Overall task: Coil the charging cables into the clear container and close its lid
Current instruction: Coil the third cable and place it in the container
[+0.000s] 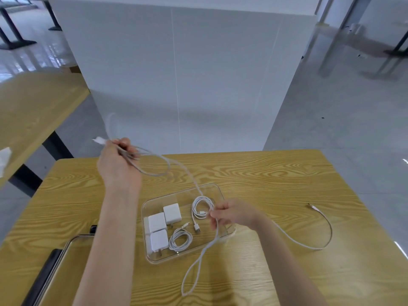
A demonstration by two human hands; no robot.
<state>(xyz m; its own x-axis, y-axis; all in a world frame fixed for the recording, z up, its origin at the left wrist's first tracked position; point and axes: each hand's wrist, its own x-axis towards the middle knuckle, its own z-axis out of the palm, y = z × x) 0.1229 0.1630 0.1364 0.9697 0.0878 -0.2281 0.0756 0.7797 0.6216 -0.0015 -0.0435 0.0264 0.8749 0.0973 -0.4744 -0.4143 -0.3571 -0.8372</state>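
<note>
My left hand (118,161) is raised above the table's far left and grips loops of a long white charging cable (199,261), whose plug sticks out past my fingers. The cable runs down to my right hand (231,214), which pinches it over the clear container (220,192), then trails in a loop over the container's front rim and off to the right on the table. Inside the container lie two coiled white cables (180,239) and three white charger blocks (157,223).
The container's clear lid (72,246) with a dark edge lies at the front left of the wooden table (276,177). A white partition (176,74) stands behind the table. Another wooden table (33,111) stands at the left.
</note>
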